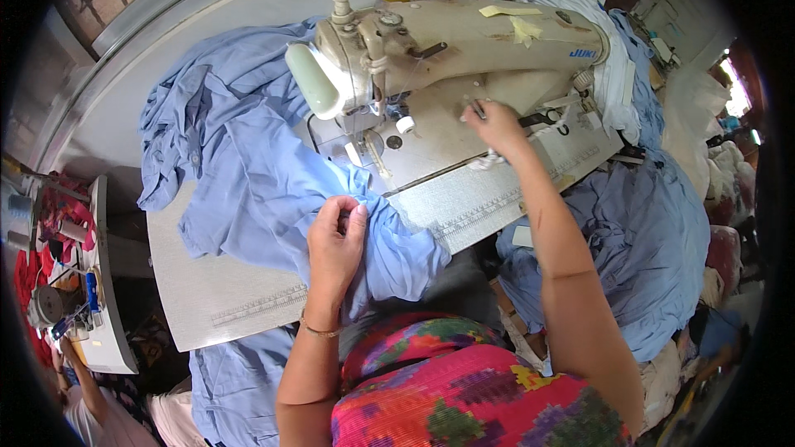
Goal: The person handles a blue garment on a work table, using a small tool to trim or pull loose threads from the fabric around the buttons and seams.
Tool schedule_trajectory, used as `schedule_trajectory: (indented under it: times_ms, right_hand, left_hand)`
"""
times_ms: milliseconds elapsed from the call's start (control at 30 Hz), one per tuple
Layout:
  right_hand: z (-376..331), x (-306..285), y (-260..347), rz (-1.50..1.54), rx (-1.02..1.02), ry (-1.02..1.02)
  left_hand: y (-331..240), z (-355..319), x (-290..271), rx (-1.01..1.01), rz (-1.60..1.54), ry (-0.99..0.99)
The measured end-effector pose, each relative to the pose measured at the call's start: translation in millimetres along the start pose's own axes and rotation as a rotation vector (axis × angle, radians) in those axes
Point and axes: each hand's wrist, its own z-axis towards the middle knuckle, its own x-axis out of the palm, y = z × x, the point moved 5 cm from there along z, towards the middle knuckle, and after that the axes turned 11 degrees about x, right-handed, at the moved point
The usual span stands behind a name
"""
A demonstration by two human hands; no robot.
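A pale metal sewing table [199, 281] is spanning our view, a cream sewing machine [472, 41] sitting at one o'clock. Our blue cloth [257, 157] is lying from the centre out to ten o'clock, its long axis running from ten toward four, its bunched end pointing to four. At eight, our left hand [334, 244] is pinching a fold; at two, our right hand [497, 128] is gripping a small dark object [479, 109], too small to identify. We seem to be positioning cloth; the next move is calling for a steady left pinch.
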Motion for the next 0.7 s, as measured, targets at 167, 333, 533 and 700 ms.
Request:
schedule_trajectory:
  times_ms: [167, 333, 533, 700]
  right_hand:
    - [22, -7, -28, 0.100, 0.085, 0.090]
    - [23, -7, -21, 0.068, 0.082, 0.044]
    - [-18, -13, 22, -0.064, -0.196, -0.109]
    - [-46, 17, 81, -0.116, -0.382, 0.065]
  left_hand:
    - [0, -2, -1, -0.010, -0.012, -0.017]
    - [-1, -3, -3, -0.036, -0.030, -0.057]
    - [-5, -5, -10, 0.029, 0.061, 0.012]
    - [-9, -9, -16, 0.046, 0.080, 0.031]
